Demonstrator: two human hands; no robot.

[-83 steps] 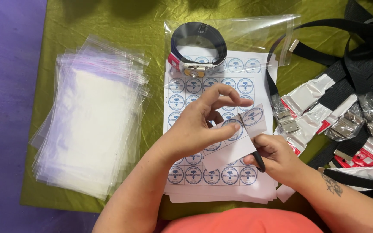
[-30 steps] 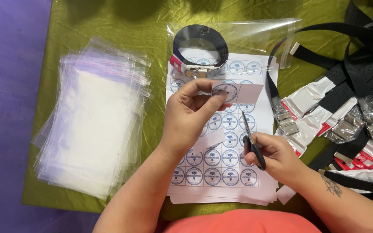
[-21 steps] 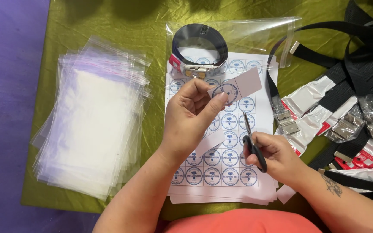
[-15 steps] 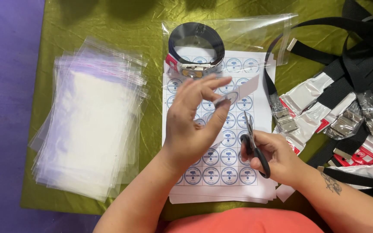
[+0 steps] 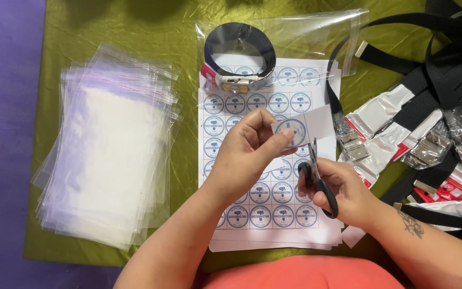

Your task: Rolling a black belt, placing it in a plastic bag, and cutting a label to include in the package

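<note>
Left hand: thumb and fingers pinched together on the left end of a small paper strip that carries 1 round blue-and-white sticker; strip held up above the sticker sheet stack, tilted slightly up to the right.

Right hand: fingers closed through the black handles of small scissors, blades pointing up, tips just under the strip's lower edge, right of the left-hand pinch. Can't tell if the blades are touching the paper.

Below both grips: sticker sheets with rows of round stickers, lying on an olive-green cloth.

Beyond the pinch, away from the person: coiled black belt with metal buckle inside a clear zip bag, resting on the sheets' top edge.

Well left of the left hand: fanned stack of empty clear bags.

Right of the scissors hand: pile of black belts, wrapped buckles and red-and-white packaging, near but apart.
</note>
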